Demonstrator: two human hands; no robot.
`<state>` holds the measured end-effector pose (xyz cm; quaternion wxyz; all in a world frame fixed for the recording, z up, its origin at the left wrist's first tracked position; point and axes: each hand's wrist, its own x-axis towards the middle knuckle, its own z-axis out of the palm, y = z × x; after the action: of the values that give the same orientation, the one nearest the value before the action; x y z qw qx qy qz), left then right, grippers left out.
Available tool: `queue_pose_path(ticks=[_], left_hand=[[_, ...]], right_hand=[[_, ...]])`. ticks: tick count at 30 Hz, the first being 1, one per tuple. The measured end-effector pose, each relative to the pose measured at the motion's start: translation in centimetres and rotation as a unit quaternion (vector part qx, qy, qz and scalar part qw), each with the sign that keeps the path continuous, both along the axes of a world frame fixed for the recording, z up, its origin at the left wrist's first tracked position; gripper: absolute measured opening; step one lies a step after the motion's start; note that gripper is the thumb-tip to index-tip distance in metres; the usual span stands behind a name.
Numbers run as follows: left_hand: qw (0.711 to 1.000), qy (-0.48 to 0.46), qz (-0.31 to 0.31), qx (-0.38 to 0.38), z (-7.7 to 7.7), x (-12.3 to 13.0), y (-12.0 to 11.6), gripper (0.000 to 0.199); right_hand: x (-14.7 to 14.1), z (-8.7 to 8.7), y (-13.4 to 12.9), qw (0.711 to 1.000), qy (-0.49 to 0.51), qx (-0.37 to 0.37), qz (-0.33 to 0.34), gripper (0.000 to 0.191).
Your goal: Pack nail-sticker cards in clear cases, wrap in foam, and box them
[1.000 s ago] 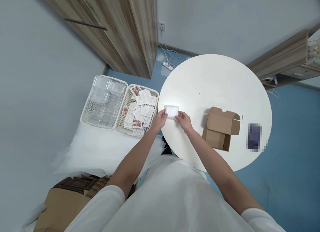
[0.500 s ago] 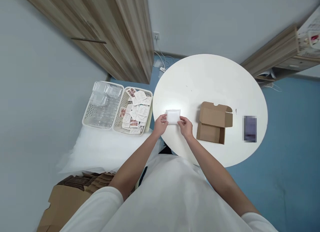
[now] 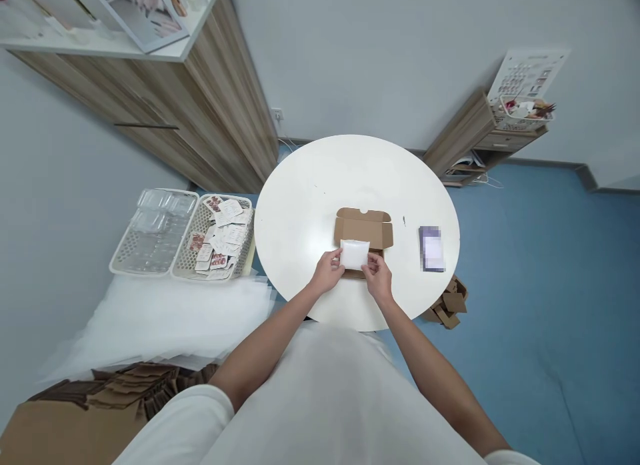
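A small white wrapped packet is held between my two hands. My left hand pinches its left edge, and my right hand grips the lower right edge. Directly beneath the packet lies an open brown cardboard box, its lid folded back toward the far side. Packet and fingers cover most of the box's inside, so I cannot tell whether they touch it. The box rests on a round white table.
A pixelated purple item lies right of the box. At left stand a basket of printed cards and a basket of clear plastic cases. White sheets and stacked flat cardboard are nearer me. More cardboard boxes sit on the floor.
Both hands have carried the white packet from the bare tabletop left of the cardboard box to over the open box. The camera view has turned rightward.
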<state>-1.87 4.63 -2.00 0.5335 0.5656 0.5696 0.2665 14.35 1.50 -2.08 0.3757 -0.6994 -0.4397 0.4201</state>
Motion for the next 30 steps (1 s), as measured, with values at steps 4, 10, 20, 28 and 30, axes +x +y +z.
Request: queue_pose_path(ticks=[4,10,20,28,30], left_hand=[[0.994,0.085,-0.062,0.000,-0.5,3.0,-0.3,0.051],[0.954,0.253,-0.157,0.040,0.0,4.2,-0.3,0.039],[0.906,0.340,-0.247,0.047,-0.6,4.8,-0.8,0.026],[0.885,0.372,-0.271,0.069,-0.7,4.6,-1.0,0.030],[0.884,0.374,-0.272,0.069,-0.7,4.5,-1.0,0.029]], right_hand=[[2.9,-1.0,-0.6,0.996,-0.070,-0.014,0.048,0.035],[4.3,-1.7,-0.2,0.970,-0.158,-0.040,0.181,0.034],[3.9,-2.0,-0.3,0.922,-0.260,-0.086,0.273,0.025],[3.3,-1.9,-0.5,0.909,-0.301,-0.092,0.274,0.019],[3.3,-1.8,-0.5,0.905,-0.308,-0.089,0.279,0.020]])
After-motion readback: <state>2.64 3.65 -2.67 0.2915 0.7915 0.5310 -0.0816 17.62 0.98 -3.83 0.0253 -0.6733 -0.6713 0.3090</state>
